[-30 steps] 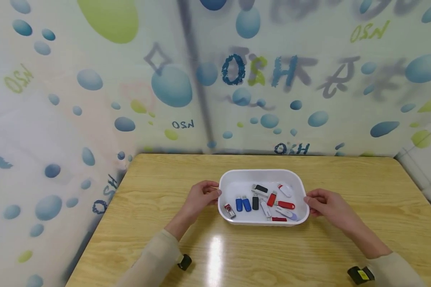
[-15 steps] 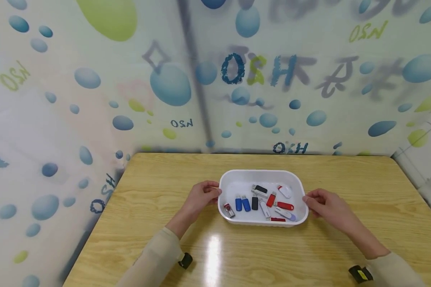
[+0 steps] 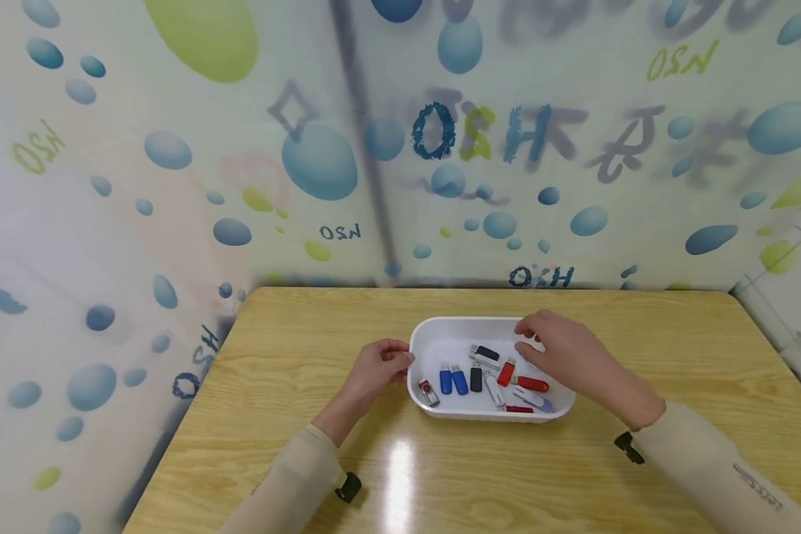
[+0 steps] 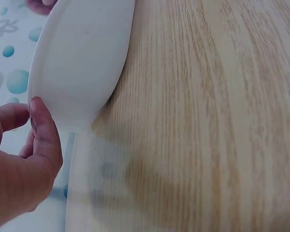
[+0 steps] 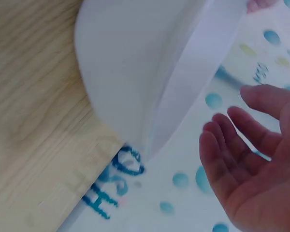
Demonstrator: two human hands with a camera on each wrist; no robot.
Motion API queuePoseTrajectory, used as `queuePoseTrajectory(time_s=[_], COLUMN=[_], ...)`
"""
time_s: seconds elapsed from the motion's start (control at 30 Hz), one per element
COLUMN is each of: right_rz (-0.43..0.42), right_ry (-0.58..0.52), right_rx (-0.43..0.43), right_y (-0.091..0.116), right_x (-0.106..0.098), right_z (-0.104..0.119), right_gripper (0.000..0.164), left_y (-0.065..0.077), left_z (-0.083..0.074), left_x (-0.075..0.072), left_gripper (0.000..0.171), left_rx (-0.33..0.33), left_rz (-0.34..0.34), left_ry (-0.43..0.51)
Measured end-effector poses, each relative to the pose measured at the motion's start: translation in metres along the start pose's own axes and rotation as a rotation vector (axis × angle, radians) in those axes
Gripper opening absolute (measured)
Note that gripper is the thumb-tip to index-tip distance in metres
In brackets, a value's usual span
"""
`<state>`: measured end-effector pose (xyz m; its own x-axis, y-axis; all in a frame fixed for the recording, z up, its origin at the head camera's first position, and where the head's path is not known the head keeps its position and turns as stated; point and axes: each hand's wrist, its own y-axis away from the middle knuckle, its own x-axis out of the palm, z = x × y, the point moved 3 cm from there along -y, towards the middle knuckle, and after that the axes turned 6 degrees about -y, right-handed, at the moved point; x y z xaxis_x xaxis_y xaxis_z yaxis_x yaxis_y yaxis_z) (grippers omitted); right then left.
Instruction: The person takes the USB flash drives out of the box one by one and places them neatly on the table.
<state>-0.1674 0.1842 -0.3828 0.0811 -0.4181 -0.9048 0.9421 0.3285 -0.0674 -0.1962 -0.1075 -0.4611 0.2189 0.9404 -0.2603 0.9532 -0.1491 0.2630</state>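
Note:
A white plastic tray (image 3: 440, 340) with rounded corners sits on the wooden table, holding several USB flash drives. Two blue USB drives (image 3: 452, 380) lie near its left side, with a red-and-silver one (image 3: 429, 394) close to the corner. Black (image 3: 476, 378), white (image 3: 493, 389) and red USB drives (image 3: 532, 383) lie in the middle and right. My left hand (image 3: 371, 371) pinches the rim at the tray's left end; the left wrist view shows thumb and fingers there. Over the tray's right part hovers my right hand (image 3: 567, 352), fingers loosely bent and holding nothing, hiding some of the tray.
The wooden table (image 3: 294, 341) extends on both sides of the tray and in front of it. A patterned curtain (image 3: 400, 185) with blue and green drops hangs behind the table and along the left. Black wristbands (image 3: 349, 486) show near both sleeves.
My right hand has let go of the tray's right rim and moved up and left over the tray, covering the white-and-red USB drive. My left hand stays at the left rim.

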Motion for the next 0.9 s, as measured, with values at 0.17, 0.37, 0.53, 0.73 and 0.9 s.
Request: queuePoseTrajectory(time_s=[0.17,0.37,0.53,0.73,0.9], right_rz=[0.142,0.209,0.228,0.354,0.396], right_ry=[0.023,0.079,0.109,0.061,0.047], right_rx=[-0.029,-0.040,-0.044,-0.005,0.023], right_y=[-0.022,-0.043,-0.056,-0.061,-0.060], right_x=[0.011,0.016,0.025,0.040,0.049], right_z=[0.018,0.035,0.038,0.031,0.029], right_gripper=[0.027,0.025,0.022,0.009,0.014], left_y=[0.002,0.006,0.006,0.003,0.004], left_z=[-0.002,-0.004,-0.002,-0.002,-0.003], left_x=[0.000,-0.003,-0.002,0.002,0.003], left_gripper=[0.029,0.029,0.030,0.028,0.028], left_rx=[-0.005,-0.011,-0.004,0.009,0.000], left_rz=[-0.009,-0.028,-0.029,-0.025,-0.025], left_ry=[-0.018,-0.044,-0.044,-0.033,-0.026])
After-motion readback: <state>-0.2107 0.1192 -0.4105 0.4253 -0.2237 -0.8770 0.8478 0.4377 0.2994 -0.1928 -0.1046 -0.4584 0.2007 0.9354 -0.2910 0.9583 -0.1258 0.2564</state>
